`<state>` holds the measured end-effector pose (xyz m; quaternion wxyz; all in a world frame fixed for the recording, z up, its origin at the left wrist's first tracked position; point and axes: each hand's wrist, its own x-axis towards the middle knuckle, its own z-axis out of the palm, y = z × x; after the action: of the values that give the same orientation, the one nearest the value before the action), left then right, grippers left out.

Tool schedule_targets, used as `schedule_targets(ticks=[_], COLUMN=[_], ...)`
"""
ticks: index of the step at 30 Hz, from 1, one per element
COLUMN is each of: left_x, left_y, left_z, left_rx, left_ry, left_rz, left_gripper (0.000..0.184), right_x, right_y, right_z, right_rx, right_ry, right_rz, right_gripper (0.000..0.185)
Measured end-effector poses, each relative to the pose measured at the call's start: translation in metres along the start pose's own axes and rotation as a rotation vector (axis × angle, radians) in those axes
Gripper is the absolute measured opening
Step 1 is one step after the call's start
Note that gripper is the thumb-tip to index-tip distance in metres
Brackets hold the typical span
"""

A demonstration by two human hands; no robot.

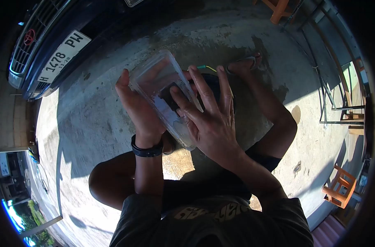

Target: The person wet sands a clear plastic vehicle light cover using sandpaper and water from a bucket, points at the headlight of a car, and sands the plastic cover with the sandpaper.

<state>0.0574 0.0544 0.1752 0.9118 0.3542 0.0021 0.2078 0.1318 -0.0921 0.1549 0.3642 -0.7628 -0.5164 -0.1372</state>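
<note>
A clear plastic container (156,68), rectangular and see-through, is held tilted above the floor between my knees. My left hand (140,109) grips it from the left and below, with the thumb up along its side. My right hand (212,119) looks wet and lies over the container's right side, fingers spread and stretched out. Its index finger reaches over a dark patch (167,98) at the container; I cannot tell what that patch is. Behind my right fingers is a dark rounded thing (214,82), mostly hidden, with a thin green and yellow strip (202,66) by it.
Wet marks spread over the concrete floor (113,94). A parked car (43,53) stands front left. On the right are a metal frame (323,94) and an orange stool (340,185); another orange stool (280,10) is at the top. My sandalled foot (247,64) is ahead.
</note>
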Motion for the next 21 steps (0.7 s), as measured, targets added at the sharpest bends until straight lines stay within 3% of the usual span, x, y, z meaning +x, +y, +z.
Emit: schedule_targets(ticks=[2,5,6,9,13,14,17,18,20,21], left_x=[0.005,0.010,0.004,0.005,0.014,0.006,0.004,0.006,0.013,0.015], left_y=[-0.007,-0.012,0.000,0.006,-0.008,0.000,0.013,0.004,-0.024,-0.022], left_z=[-0.003,0.032,0.010,0.006,0.009,0.005,0.003,0.002,0.025,0.020], left_rx=[-0.014,0.288,0.031,0.162,-0.314,-0.121,0.151,0.126,0.284,0.171], left_ry=[0.016,0.494,0.197,0.255,0.317,0.240,0.252,0.258,0.485,0.454], left_rz=[-0.001,0.103,-0.058,-0.022,0.064,-0.063,-0.040,-0.062,0.084,0.085], left_gripper=[0.093,0.103,0.102,0.104,0.104,0.103,0.103,0.106,0.107,0.106], right_x=[0.023,0.024,0.007,-0.002,0.028,0.011,-0.012,-0.002,0.024,0.019], right_y=[0.012,0.015,0.008,0.009,0.012,0.004,0.005,0.010,0.021,0.019], right_z=[0.000,0.001,0.002,0.010,0.002,0.002,0.005,0.002,-0.002,-0.004], right_rx=[-0.029,-0.016,0.006,0.017,0.004,0.020,0.014,0.002,-0.052,-0.041], right_ry=[0.105,0.102,0.060,0.068,0.100,0.057,0.008,0.033,0.100,0.077], right_rz=[-0.007,0.004,-0.012,-0.035,-0.001,0.002,-0.002,0.003,0.020,0.031], right_gripper=[0.042,0.040,0.039,0.040,0.042,0.042,0.043,0.043,0.045,0.045])
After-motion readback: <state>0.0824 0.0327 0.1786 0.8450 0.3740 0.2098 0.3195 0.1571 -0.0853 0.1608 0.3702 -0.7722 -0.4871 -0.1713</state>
